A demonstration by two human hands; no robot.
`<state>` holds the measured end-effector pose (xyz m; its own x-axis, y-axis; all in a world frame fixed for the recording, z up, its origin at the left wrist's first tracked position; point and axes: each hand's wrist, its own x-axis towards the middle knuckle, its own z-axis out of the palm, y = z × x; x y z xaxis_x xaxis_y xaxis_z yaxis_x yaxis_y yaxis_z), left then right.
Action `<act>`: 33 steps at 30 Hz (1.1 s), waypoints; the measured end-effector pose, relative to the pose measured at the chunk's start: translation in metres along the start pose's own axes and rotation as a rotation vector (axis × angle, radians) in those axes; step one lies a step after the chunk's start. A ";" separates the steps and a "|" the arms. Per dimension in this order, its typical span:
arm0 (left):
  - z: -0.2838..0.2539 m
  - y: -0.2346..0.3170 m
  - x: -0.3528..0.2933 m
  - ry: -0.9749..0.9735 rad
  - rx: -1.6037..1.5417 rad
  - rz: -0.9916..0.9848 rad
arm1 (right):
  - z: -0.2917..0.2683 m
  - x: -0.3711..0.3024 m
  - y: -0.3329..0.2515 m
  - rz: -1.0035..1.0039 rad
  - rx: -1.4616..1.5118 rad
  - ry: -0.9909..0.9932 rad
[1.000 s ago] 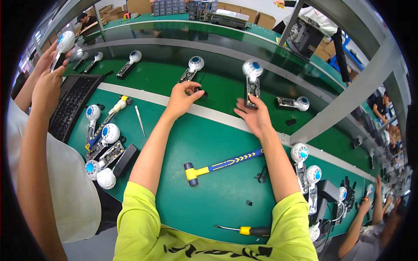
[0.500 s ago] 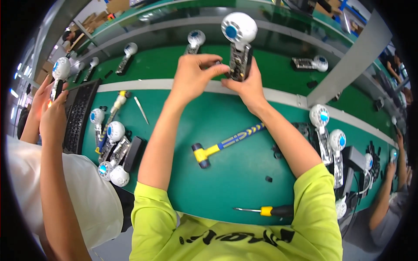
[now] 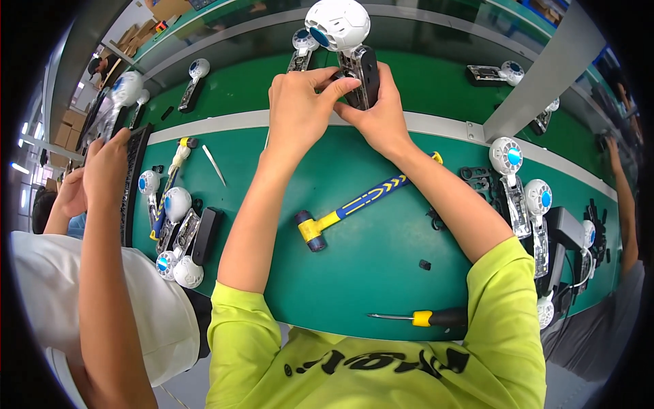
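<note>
**Workshop Line: Station Overview**

A green counter (image 3: 368,276) is spanning the station. A pale metal rail (image 3: 235,121) is running along its far edge, and a darker green strip (image 3: 245,82) is lying beyond it. A grey post (image 3: 545,75) is rising at the right.

Unit position: the handheld unit (image 3: 351,37) is being held above the far edge of the counter, its round white head uppermost and leaning left, its dark handle pointing down.

Right grip (image 3: 381,123): the fingers and thumb are closing around the lower handle and supporting the unit.

Left grip (image 3: 300,112): the thumb and forefinger are forming a narrow opening at the handle's left side, with the thumb touching it; whether a small part is sitting between them cannot be told.

Counter layout: a blue-and-yellow hammer (image 3: 354,206) is lying below the forearms, its head to the left. A screwdriver (image 3: 436,317) is lying near the front edge, and a small black piece (image 3: 424,264) is resting above it. Similar units (image 3: 506,157) are lying at the right. At the left, a black box (image 3: 206,235) is resting beside a cluster of white-headed units (image 3: 178,204). A white stick (image 3: 214,165) is lying nearby.
</note>
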<state>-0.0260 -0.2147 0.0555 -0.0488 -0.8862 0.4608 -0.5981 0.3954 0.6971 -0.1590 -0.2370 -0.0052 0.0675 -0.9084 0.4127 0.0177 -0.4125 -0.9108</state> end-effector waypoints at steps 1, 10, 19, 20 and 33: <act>0.002 0.000 0.000 -0.005 -0.002 0.001 | -0.001 -0.001 -0.001 0.006 -0.020 0.011; 0.022 -0.005 -0.005 0.204 0.243 0.312 | -0.004 0.000 0.004 -0.034 -0.022 0.067; 0.027 -0.013 -0.007 0.275 0.281 0.448 | -0.005 -0.002 0.002 -0.049 -0.120 0.085; 0.028 -0.013 -0.007 0.277 0.273 0.452 | -0.006 -0.001 0.003 -0.051 -0.113 0.087; 0.021 -0.024 0.002 0.078 -0.311 0.192 | -0.005 -0.008 -0.010 0.240 0.604 -0.312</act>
<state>-0.0285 -0.2311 0.0281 -0.0681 -0.7721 0.6319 -0.3117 0.6181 0.7216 -0.1648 -0.2264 0.0006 0.4192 -0.8698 0.2602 0.5089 -0.0122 -0.8608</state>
